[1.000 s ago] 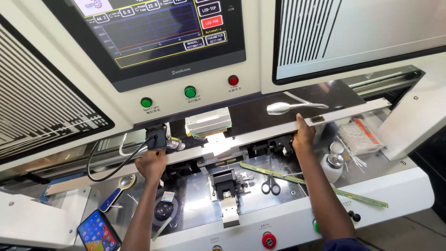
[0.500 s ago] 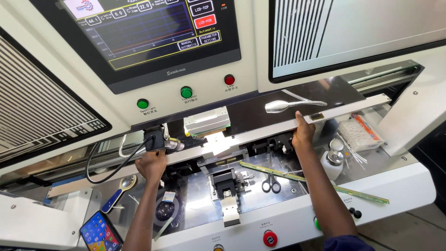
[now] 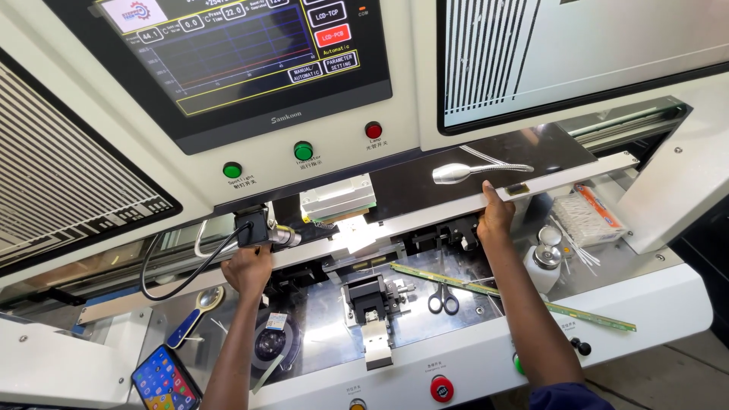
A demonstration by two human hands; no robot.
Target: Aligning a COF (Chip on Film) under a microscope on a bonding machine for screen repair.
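Down by my elbows on the shiny metal table (image 3: pixel 319 342) sit a smartphone with a lit colourful screen (image 3: pixel 163 380) and small black-handled scissors (image 3: pixel 443 298). Further up, both my hands, left (image 3: pixel 247 269) and right (image 3: pixel 495 216), grip the underside edge of the long thin white-edged panel strip (image 3: pixel 425 212), below the green round buttons (image 3: pixel 303 151).

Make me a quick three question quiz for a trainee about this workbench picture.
1. True or false: both hands grip the long panel strip.
2. What lies on the bench between the two arms? A) scissors B) hammer C) cup
3. Fill in: the phone lies near the ____ hand.

Key: 1. True: left hand and right hand both hold its edge. 2. A, the scissors. 3. Left; the phone is at the bench's corner.
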